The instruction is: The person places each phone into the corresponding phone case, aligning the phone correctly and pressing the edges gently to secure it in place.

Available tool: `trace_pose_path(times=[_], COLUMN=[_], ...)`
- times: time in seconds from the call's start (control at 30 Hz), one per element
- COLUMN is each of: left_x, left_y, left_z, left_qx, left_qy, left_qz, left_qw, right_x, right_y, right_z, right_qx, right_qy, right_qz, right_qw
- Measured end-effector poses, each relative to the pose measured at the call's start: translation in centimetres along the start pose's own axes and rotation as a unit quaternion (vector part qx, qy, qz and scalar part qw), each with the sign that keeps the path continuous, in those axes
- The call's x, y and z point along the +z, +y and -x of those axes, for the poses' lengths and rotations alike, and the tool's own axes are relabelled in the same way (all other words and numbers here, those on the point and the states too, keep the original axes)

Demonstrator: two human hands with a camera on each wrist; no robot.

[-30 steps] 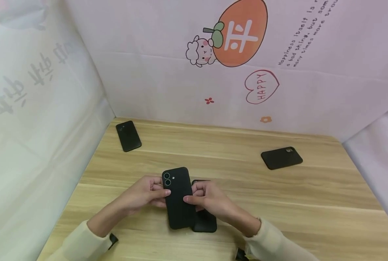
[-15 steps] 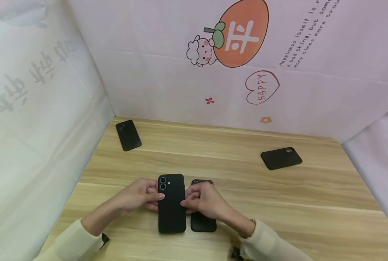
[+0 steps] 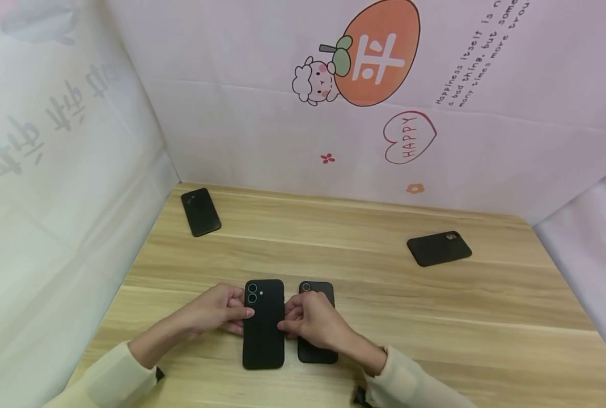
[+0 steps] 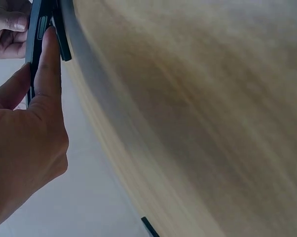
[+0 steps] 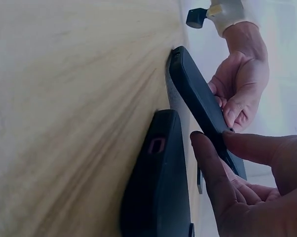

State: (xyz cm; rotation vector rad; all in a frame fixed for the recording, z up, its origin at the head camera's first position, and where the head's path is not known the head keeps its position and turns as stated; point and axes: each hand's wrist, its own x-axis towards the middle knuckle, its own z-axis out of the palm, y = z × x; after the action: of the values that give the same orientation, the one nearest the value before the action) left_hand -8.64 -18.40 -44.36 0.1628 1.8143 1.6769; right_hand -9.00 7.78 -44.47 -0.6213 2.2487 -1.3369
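Grips a black two-lens phone (image 3: pixel 263 334) by its long edges with left hand (image 3: pixel 217 310) and right hand (image 3: pixel 315 321), just left of another phone (image 3: pixel 316 353) partly hidden by right hand. Cannot tell hovering from resting on wooden table (image 3: pixel 333 238) at near end.

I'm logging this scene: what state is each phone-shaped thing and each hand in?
Held phone: camera side up, tilted
Black slab beside it: lying camera side up, partly hidden
Far-left black slab: lying flat
Far-right black slab: lying flat
Left hand: pinching the held phone
Right hand: likewise pinching it
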Motion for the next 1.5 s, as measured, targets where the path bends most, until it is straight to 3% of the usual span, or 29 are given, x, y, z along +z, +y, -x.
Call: trace_pose_path(times=[0.17, 0.37, 0.6, 0.83, 1.1, 1.27, 1.5], left_x=[0.1, 0.4, 0.1, 0.0, 0.5, 0.7, 0.6], left_y=[-0.2, 0.0, -0.3, -0.2, 0.6, 0.7, 0.4], left_z=[0.0, 0.0, -0.2, -0.4, -0.3, -0.4, -0.7], left_qx=[0.006, 0.009, 0.017, 0.01, -0.008, -0.028, -0.04], left_qy=[0.005, 0.025, 0.048, 0.066, 0.094, 0.099, 0.096], left_qz=[-0.027, -0.094, -0.229, -0.311, -0.398, -0.415, -0.419], left_qw=[0.9996, 0.9952, 0.9721, 0.9482, 0.9125, 0.9037, 0.9018], right_x=[-0.2, -0.4, -0.7, -0.8, -0.7, -0.7, -0.8], right_y=[0.2, 0.1, -0.1, 0.0, 0.0, 0.2, 0.2], right_z=[0.0, -0.1, -0.3, -0.6, -0.8, -0.9, -0.8], right_qx=[-0.014, -0.003, 0.016, 0.022, 0.02, 0.022, 0.023], right_qy=[0.013, 0.001, -0.023, -0.038, -0.046, -0.046, -0.047], right_qz=[0.07, 0.066, 0.07, 0.073, 0.083, 0.08, 0.074], right_qw=[0.9974, 0.9978, 0.9971, 0.9964, 0.9953, 0.9955, 0.9959])
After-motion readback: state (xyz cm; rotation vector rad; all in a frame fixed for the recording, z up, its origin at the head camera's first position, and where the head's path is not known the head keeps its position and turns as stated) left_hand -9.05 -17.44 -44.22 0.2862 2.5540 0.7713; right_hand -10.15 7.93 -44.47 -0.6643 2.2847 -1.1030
